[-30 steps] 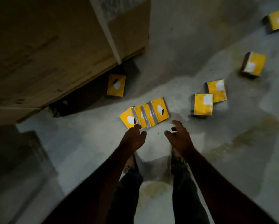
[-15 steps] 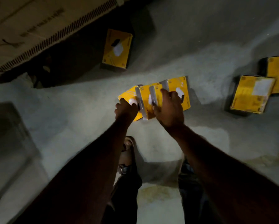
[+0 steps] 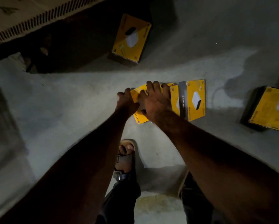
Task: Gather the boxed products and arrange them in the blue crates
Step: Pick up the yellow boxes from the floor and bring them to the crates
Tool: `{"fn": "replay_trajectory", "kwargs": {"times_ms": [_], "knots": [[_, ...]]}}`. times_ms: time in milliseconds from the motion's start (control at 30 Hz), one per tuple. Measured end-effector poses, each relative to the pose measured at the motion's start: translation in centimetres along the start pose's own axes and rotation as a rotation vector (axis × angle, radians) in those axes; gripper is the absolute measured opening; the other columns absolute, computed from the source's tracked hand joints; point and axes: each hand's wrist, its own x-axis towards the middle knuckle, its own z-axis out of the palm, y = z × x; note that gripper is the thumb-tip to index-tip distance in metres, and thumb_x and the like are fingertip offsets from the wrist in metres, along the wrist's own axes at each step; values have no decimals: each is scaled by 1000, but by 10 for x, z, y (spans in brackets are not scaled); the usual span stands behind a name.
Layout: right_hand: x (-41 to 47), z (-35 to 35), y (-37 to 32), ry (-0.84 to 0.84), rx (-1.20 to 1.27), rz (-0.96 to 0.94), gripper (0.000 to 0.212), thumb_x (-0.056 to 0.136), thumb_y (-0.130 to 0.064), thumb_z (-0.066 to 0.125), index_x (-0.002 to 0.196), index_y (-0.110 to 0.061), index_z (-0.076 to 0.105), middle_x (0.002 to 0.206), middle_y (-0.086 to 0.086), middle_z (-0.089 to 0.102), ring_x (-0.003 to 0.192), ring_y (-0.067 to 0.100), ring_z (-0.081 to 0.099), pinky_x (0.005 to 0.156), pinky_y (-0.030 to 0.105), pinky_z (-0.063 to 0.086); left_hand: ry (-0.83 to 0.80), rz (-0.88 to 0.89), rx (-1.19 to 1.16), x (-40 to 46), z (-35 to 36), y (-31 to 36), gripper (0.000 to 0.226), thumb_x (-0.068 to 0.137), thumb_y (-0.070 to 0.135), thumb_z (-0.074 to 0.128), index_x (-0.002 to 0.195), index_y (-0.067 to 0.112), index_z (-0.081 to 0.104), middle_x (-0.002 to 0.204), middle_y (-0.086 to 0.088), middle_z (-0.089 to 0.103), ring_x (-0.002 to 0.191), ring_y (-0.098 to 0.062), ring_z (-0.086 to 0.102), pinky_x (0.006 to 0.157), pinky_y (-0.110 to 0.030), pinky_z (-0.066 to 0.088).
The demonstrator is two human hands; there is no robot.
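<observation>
A row of yellow product boxes (image 3: 195, 101) lies leaning on the concrete floor in front of me. My left hand (image 3: 126, 102) grips the left edge of the leftmost box (image 3: 139, 118). My right hand (image 3: 156, 101) lies over the top of the same end of the row, fingers curled over the far edge. Another yellow box (image 3: 130, 39) lies further away in shadow. A further yellow box (image 3: 269, 109) lies at the right edge. No blue crate is in view.
A large cardboard carton (image 3: 22, 16) overhangs the far left, dark shadow beneath it. My sandalled foot (image 3: 125, 159) stands just behind the row. A dark shape (image 3: 1, 118) sits at the left edge. Bare concrete floor (image 3: 71, 97) lies to the left of my hands.
I have bent closer to the floor. Both hands came down from above onto the row of boxes and have closed on its left end; the right hand shifted left.
</observation>
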Motion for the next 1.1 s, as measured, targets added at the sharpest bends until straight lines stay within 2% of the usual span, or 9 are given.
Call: {"fn": "replay_trajectory", "kwargs": {"times_ms": [67, 267, 367, 500, 633, 700, 833, 967, 1100], "knots": [[2, -1, 2, 15, -48, 35, 55, 88, -54, 50, 128, -17, 55, 144, 18, 32, 132, 36, 30, 105, 51, 27, 49, -21, -35, -2, 1, -1, 65, 84, 24, 70, 137, 7, 38, 133, -20, 38, 114, -44, 52, 90, -40, 46], [0, -10, 21, -59, -24, 147, 57, 81, -37, 68, 131, -19, 48, 136, 14, 34, 126, 33, 35, 93, 43, 38, 92, -60, -61, -5, 7, 0, 54, 82, 18, 72, 126, 2, 44, 128, -22, 39, 104, -43, 57, 76, -34, 45], [-7, -14, 32, -61, 29, 190, 59, 79, -29, 71, 131, -17, 45, 139, 15, 34, 126, 33, 36, 93, 41, 40, 115, -56, -132, -8, 14, 2, 51, 82, 19, 71, 123, 2, 48, 127, -21, 42, 106, -39, 56, 79, -34, 46], [-18, -19, 48, -72, 41, 264, 71, 74, -31, 76, 134, -17, 38, 140, 17, 32, 124, 32, 39, 96, 39, 39, 149, 0, -171, -14, 25, 10, 45, 81, 21, 71, 115, 2, 50, 116, -20, 56, 107, -36, 55, 78, -33, 42], [-25, -11, 53, 5, -3, 283, 63, 79, -20, 64, 135, -12, 37, 128, 18, 44, 113, 33, 47, 93, 42, 38, 139, 27, -220, -23, 35, 14, 55, 76, 34, 78, 114, 4, 51, 112, -17, 61, 104, -34, 59, 84, -40, 50], [-31, -13, 55, 20, -9, 290, 62, 77, -18, 65, 133, -11, 39, 124, 17, 47, 109, 33, 49, 90, 41, 40, 135, 7, -281, -27, 36, 15, 58, 75, 41, 78, 116, 7, 55, 111, -15, 64, 103, -32, 61, 86, -38, 51], [-48, -31, 60, 12, 97, 320, 80, 74, -26, 72, 140, -9, 31, 129, 18, 44, 115, 32, 46, 99, 40, 36, 109, 10, -406, -46, 24, 14, 38, 80, 40, 74, 96, 6, 69, 91, -15, 69, 89, -30, 65, 66, -26, 43], [-73, -61, 63, 158, 368, 482, 69, 85, -21, 59, 145, -5, 29, 125, 21, 52, 114, 35, 50, 98, 41, 37, 173, -19, -497, -93, -6, 12, 38, 80, 37, 75, 98, 4, 66, 90, -14, 69, 83, -28, 65, 71, -34, 50], [-114, -104, 74, 185, 459, 533, 58, 82, -25, 63, 133, -8, 40, 126, 15, 55, 120, 32, 50, 103, 38, 35, 152, -51, -635, -145, -43, 8, 62, 65, 61, 68, 95, 7, 61, 82, -9, 65, 80, -32, 66, 73, -45, 56]]}}
